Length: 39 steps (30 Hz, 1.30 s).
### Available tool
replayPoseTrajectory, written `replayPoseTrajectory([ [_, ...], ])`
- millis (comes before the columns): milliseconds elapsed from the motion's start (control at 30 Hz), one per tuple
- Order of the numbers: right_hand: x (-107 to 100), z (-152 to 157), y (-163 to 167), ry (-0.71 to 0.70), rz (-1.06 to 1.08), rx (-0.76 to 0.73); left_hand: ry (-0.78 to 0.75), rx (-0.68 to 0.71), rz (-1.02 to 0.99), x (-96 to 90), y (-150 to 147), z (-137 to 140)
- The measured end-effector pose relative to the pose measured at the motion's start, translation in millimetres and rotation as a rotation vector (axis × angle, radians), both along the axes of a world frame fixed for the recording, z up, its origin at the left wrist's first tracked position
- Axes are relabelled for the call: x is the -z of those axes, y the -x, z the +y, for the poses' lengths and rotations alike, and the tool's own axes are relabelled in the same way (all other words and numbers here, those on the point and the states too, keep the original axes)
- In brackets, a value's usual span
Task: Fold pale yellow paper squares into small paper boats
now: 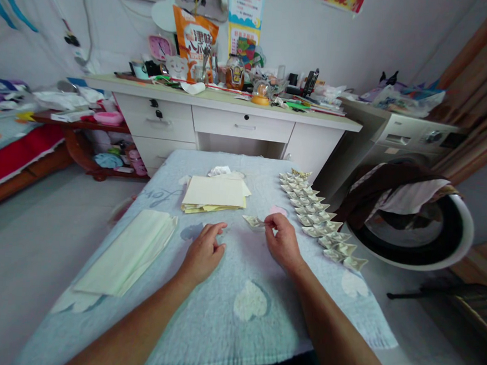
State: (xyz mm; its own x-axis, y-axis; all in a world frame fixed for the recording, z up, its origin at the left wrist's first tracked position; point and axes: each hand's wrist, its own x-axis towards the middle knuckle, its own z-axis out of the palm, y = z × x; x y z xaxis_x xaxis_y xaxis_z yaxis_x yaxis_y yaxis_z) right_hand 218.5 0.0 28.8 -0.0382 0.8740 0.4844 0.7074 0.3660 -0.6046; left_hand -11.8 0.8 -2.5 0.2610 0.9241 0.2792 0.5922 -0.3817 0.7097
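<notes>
My right hand (281, 242) pinches one end of a small folded paper boat (253, 221) over the middle of the cloth-covered table (211, 336). To its left, my left hand (206, 251) hovers or rests near the cloth with its fingers apart and holds nothing. Beyond the hands lies a stack of cream paper sheets (214, 192), with a crumpled white piece (220, 171) behind it. A folded pile of long pale-green paper (128, 252) lies on the left side. Rows of similar folded paper boats (314, 208) run along the right side.
Behind the table stands a white desk (248, 121) crowded with an orange snack bag (195, 40), a jar (235, 72) and small items. At right is a washing machine (412, 216) with its door open and clothes hanging out. A bed (16, 150) is at left.
</notes>
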Motion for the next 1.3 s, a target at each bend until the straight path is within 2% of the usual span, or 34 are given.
replayPoseTrajectory([
  [100,-24,-3,-24,-0.004,-0.117,0.043,0.014,-0.005,0.009,0.5,0,0],
  [233,-47,-11,-71,0.042,-0.189,0.184,0.044,-0.009,0.024,-0.2,0,0],
  [367,-48,-20,-118,0.095,-0.249,0.314,0.049,-0.005,0.022,-0.8,0,0],
  [533,-35,-29,-156,0.167,-0.266,0.377,0.032,0.003,0.028,-0.6,0,0],
  [767,-26,-26,-179,0.190,-0.253,0.519,0.015,0.008,0.041,1.0,1,0],
  [1000,-18,-16,-186,0.175,-0.236,0.522,0.016,0.009,0.044,0.6,1,1],
  [1300,-20,-11,-196,0.183,-0.236,0.538,0.021,0.012,0.038,0.8,1,1],
])
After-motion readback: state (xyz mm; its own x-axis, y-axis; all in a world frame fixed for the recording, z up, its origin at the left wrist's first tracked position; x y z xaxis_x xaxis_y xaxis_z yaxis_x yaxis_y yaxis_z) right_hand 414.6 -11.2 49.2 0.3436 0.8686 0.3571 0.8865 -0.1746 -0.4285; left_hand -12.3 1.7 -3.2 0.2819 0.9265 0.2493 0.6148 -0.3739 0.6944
